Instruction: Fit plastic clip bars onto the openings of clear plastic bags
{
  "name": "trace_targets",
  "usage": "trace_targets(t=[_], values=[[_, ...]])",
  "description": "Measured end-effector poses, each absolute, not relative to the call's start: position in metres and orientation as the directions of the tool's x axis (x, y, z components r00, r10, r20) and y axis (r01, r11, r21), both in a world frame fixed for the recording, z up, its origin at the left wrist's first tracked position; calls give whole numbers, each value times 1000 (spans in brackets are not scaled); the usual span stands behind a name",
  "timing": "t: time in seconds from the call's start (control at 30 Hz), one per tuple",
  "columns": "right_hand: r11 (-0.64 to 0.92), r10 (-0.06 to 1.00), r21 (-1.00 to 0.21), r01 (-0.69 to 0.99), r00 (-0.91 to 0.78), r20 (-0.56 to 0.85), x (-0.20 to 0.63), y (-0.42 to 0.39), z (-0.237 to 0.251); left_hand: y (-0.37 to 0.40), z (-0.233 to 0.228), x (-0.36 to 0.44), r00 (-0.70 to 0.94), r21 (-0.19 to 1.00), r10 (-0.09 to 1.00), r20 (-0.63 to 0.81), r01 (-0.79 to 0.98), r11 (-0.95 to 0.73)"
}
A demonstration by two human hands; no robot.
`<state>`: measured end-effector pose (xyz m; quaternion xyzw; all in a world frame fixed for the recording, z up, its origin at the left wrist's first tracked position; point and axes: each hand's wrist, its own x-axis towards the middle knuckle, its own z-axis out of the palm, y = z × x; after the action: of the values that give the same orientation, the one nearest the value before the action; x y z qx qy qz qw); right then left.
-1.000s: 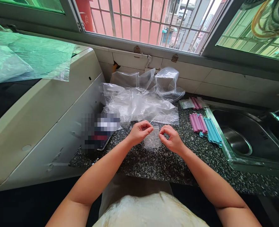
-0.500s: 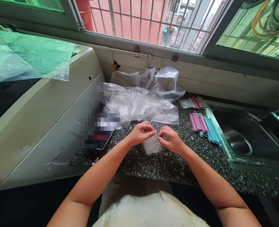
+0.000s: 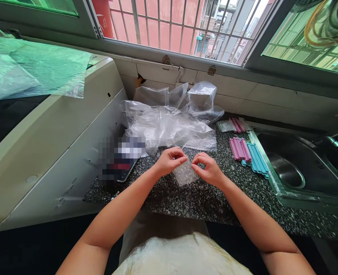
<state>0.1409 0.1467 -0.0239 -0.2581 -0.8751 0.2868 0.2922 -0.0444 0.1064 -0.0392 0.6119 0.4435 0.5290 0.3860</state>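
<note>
A small clear plastic bag [image 3: 185,172] hangs between my two hands, just above the dark speckled countertop. Thumb and fingertips of my left hand [image 3: 171,160] pinch its upper left edge. On the other side, my right hand [image 3: 205,167] is pinched at its upper right edge, thumb against forefinger. Beyond my hands lies a heap of crumpled clear plastic bags [image 3: 169,126]. To the right rest pink bag-sealing clips [image 3: 239,149] in a row, beside turquoise ones [image 3: 257,159].
A sink [image 3: 289,168] is set into the counter [image 3: 163,196] at the right. A phone [image 3: 127,173], partly blurred out, lies at the left against a pale appliance [image 3: 80,133]. More pink clips in a packet [image 3: 227,125] lie by the wall.
My left hand has shifted slightly left, so the gap between my fingertips is a bit wider. The small bag appears more spread out between them.
</note>
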Motion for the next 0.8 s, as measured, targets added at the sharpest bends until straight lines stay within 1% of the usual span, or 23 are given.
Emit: trace_targets(t=[0.17, 0.37, 0.67, 0.8], values=[[699, 617, -659, 277, -700, 360, 141, 146, -23, 107, -37, -47, -36, 950, 951, 308, 58, -306], [707, 625, -643, 294, -686, 373, 140, 144, -22, 107, -34, -47, -67, 954, 953, 296, -27, -299], [713, 623, -633, 300, -686, 376, 141, 145, -20, 107, -34, -47, -75, 955, 954, 290, -34, -293], [741, 596, -603, 294, -701, 391, 142, 145, -21, 106, -33, -48, -19, 966, 967, 255, -29, -256]])
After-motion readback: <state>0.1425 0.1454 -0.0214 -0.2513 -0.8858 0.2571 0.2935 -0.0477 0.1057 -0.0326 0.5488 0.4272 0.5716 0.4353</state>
